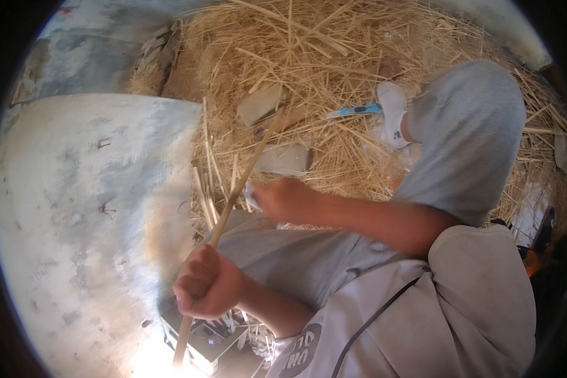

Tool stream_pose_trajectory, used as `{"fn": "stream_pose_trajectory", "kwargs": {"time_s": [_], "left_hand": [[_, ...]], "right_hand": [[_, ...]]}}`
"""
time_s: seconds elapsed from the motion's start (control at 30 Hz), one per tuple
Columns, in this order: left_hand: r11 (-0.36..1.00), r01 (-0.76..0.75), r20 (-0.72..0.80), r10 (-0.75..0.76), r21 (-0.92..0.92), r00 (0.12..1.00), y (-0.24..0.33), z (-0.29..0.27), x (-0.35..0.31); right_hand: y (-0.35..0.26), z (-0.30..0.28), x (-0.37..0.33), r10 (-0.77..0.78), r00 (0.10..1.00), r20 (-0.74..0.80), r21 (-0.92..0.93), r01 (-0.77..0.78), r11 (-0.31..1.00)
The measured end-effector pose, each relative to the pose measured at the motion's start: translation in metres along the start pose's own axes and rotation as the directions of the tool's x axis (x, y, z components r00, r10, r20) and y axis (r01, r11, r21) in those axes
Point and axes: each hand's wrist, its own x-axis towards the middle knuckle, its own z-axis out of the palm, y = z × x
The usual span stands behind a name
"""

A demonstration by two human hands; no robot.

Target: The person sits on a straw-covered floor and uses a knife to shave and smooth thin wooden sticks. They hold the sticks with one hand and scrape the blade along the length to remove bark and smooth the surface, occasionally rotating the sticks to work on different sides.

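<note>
A long, pale brown stick [248, 169], perhaps bamboo or cane, slants from the straw down past my lap. My left hand [206, 283] is closed in a fist around its lower part. Close to the stick's right side is my right hand [288, 199], its fingers curled and slightly blurred. A small whitish piece [252, 196] shows at those fingers, beside the stick; what it is I cannot make out. Beyond my hands, a light blue utility knife [358, 111] lies on the straw by my white-socked foot [393, 114].
Loose straw and thin split strips [334, 57] cover the ground ahead. Two flat stones, a far one [260, 105] and a nearer one [285, 159], lie among them. A pale, stained wall-like surface [88, 208] fills the left. An open box [215, 343] stands below my left hand.
</note>
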Motion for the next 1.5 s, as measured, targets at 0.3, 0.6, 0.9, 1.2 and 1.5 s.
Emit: {"fn": "stream_pose_trajectory", "kwargs": {"time_s": [0.3, 0.6, 0.9, 1.2, 1.5], "left_hand": [[0.995, -0.091, -0.034, 0.092, 0.03, 0.995, -0.005, 0.006, 0.01], [0.996, -0.085, 0.031, 0.086, -0.041, 0.996, -0.007, 0.005, 0.007], [0.997, -0.082, 0.093, 0.082, 0.006, 0.992, -0.003, 0.011, -0.002], [0.996, -0.073, 0.032, 0.072, 0.06, 0.997, 0.0, 0.004, -0.005], [0.998, -0.065, -0.054, 0.065, -0.002, 0.996, -0.005, -0.002, 0.005]], "right_hand": [[-0.006, -0.001, 0.003, -0.01, 1.0, -0.003, 0.072, 0.01, 0.997], [0.034, 0.001, 0.013, 0.208, 0.978, 0.001, -0.024, -0.208, 0.978], [-0.002, -0.016, 0.006, 0.097, 0.995, 0.028, 0.075, -0.099, 0.992], [-0.003, 0.006, 0.003, 0.009, 1.0, 0.017, 0.069, -0.01, 0.998], [-0.007, 0.006, 0.001, 0.139, 0.99, -0.021, 0.18, -0.133, 0.975]]}}
